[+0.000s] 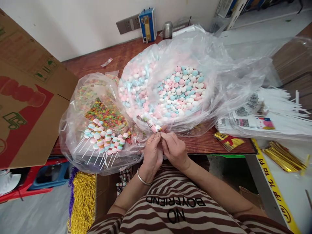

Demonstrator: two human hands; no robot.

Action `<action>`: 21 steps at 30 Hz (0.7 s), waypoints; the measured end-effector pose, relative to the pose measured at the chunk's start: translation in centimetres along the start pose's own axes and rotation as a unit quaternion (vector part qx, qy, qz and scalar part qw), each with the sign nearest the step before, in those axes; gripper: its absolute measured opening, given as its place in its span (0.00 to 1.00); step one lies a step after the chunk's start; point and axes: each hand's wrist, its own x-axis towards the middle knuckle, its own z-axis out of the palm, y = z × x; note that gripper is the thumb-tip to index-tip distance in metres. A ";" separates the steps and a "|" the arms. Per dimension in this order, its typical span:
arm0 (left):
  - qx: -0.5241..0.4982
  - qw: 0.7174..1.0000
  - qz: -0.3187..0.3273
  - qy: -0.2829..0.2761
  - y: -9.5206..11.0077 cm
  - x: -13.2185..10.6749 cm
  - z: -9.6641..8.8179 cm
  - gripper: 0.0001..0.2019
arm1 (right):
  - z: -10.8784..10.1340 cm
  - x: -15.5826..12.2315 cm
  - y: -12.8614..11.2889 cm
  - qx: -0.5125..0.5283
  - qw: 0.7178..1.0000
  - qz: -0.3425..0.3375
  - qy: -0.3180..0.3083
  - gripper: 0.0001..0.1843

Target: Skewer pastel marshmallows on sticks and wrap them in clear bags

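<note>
1. One red-brown wooden counter shows a narrow bare strip along its front edge, right of the hands, and a wider patch at the back left.
2. Cardboard box, crowding the counter's left side.
3. Large clear bag of pink, blue and white candies, filling the middle and stopping short of the front edge.
4. Smaller clear bag, touching the large one and sagging over the front edge; loaded candy sticks lie on it.
5. Left hand and right hand, fingertips pinched nearly closed together on the small piece, close in front of the large bag.
6. Small piece, at those fingertips: white, with pink beside it and tiny yellow and dark spots; finer detail is too small to tell.
</note>
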 end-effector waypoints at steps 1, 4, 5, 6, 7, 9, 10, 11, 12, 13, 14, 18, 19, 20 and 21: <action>0.002 1.000 0.003 -0.014 0.0 0.0 -0.1 0.13 | -0.3 0.2 -0.2 0.046 0.998 0.044 -0.001 0.12; 0.016 0.999 0.000 -0.047 0.1 0.2 -0.6 0.13 | -1.0 0.7 -0.6 0.225 0.950 0.214 -0.024 0.08; 0.025 0.998 -0.002 -0.051 0.2 0.4 -0.7 0.14 | -1.1 0.8 -0.7 0.301 0.913 0.274 -0.038 0.08; 0.035 0.998 -0.004 -0.053 0.2 0.6 -0.9 0.16 | -1.2 0.8 -0.8 0.381 0.864 0.326 -0.052 0.09; 0.047 0.997 -0.010 -0.054 0.2 0.7 -1.0 0.18 | -1.3 0.9 -0.9 0.457 0.808 0.368 -0.060 0.10; 0.065 0.996 -0.024 -0.051 0.3 1.0 -1.3 0.21 | -1.5 1.1 -1.2 0.578 0.695 0.422 -0.063 0.12; 0.070 0.996 -0.030 -0.051 0.3 1.1 -1.4 0.21 | -1.5 1.3 -1.3 0.619 0.648 0.439 -0.064 0.14; 0.073 0.996 -0.031 -0.050 0.3 1.1 -1.5 0.21 | -1.6 1.5 -1.3 0.648 0.609 0.452 -0.065 0.15; 0.071 0.996 -0.026 -0.046 0.2 1.2 -1.5 0.20 | -1.6 1.7 -1.4 0.667 0.579 0.464 -0.068 0.16; 0.069 0.997 -0.020 -0.040 0.1 1.2 -1.5 0.19 | -1.5 1.8 -1.4 0.679 0.557 0.474 -0.069 0.18; 0.067 0.997 -0.016 -0.033 0.0 1.3 -1.4 0.18 | -1.5 1.9 -1.4 0.684 0.544 0.481 -0.067 0.19; 0.079 0.997 -0.002 -0.009 0.1 1.7 -1.0 0.18 | -1.3 1.2 -1.1 0.637 0.596 0.483 -0.073 0.20; 0.084 0.996 0.014 -0.007 0.3 1.8 -1.0 0.17 | -1.7 0.7 -0.9 0.600 0.641 0.471 -0.086 0.19; 0.088 0.995 0.040 -0.008 0.7 2.0 -0.9 0.17 | -2.2 0.0 -0.5 0.549 0.695 0.453 -0.098 0.18; 0.093 0.993 0.070 -0.011 1.1 2.1 -0.9 0.16 | -3.1 -0.7 0.0 0.484 0.753 0.432 -0.111 0.16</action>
